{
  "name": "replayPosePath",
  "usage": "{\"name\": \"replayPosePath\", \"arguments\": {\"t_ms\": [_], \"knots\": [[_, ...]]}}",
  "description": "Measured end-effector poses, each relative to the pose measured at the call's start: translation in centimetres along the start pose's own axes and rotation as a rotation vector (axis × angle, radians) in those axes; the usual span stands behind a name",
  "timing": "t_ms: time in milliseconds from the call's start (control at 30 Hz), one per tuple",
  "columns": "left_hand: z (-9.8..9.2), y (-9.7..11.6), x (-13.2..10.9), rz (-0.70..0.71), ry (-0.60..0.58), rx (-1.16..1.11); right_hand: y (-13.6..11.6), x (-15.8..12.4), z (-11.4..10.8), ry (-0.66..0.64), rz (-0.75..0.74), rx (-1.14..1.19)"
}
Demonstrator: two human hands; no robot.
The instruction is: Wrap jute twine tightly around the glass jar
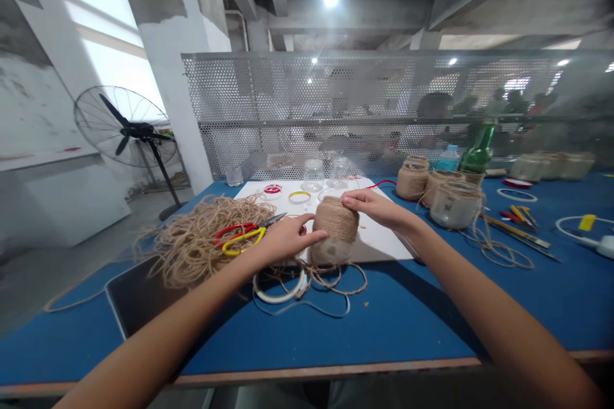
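Observation:
A glass jar stands tilted slightly in front of me, its upper part wound with brown jute twine and its lower part bare. My left hand grips the jar's left side, thumb across the front. At the top right of the jar, my right hand presses thumb and fingers against the wound rim; whether a strand is pinched there is hidden. Scissors with red and yellow handles lie on a loose heap of twine left of my left hand. Loops of twine trail below the jar.
White tape lies near the jar on the blue table. A white sheet lies beneath. Twine-wrapped jars, a partly bare jar, a green bottle and pencils are at right. A mesh screen stands behind.

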State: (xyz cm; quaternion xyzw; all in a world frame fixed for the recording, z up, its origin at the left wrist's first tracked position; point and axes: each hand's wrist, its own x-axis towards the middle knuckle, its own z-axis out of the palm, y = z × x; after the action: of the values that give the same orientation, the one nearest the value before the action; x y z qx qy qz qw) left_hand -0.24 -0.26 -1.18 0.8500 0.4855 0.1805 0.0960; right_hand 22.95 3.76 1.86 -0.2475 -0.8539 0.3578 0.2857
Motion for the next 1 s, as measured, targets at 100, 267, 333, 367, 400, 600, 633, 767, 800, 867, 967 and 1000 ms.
{"name": "replayPosePath", "arguments": {"t_ms": [100,267,333,367,400,600,633,767,800,867,967,1000], "knots": [[0.0,0.2,-0.1,0.014,0.018,0.011,0.0,0.0,-0.1,-0.048,0.007,-0.008],[0.2,0.5,-0.4,0.008,0.059,0.039,-0.8,-0.3,-1.0,-0.111,-0.033,-0.152],[0.4,0.6,-0.5,0.021,0.068,0.033,-1.1,-0.4,-1.3,-0.124,-0.026,-0.233],[0.4,0.6,-0.5,0.025,0.072,0.029,-1.2,-0.4,-1.4,-0.115,-0.007,-0.266],[0.5,0.7,-0.5,0.027,0.074,0.026,-1.3,-0.4,-1.3,-0.092,0.018,-0.299],[0.6,0.5,-0.4,0.026,0.079,0.013,-2.4,-0.3,-0.5,0.154,0.120,-0.463],[0.6,0.4,-0.3,0.023,0.080,0.013,-2.5,-0.3,-0.4,0.175,0.132,-0.484],[0.7,0.3,-0.3,0.016,0.081,0.022,-2.6,-0.1,-0.2,0.193,0.171,-0.551],[0.7,0.3,-0.3,0.015,0.082,0.024,-2.6,-0.1,-0.1,0.195,0.173,-0.563],[0.7,0.4,-0.3,0.013,0.084,0.028,-2.6,-0.1,0.1,0.225,0.178,-0.603],[0.6,0.6,-0.4,0.013,0.079,0.046,-2.9,0.0,0.7,0.272,0.188,-0.704],[0.5,0.7,-0.4,0.011,0.080,0.055,-3.0,0.0,1.0,0.278,0.183,-0.726]]}}
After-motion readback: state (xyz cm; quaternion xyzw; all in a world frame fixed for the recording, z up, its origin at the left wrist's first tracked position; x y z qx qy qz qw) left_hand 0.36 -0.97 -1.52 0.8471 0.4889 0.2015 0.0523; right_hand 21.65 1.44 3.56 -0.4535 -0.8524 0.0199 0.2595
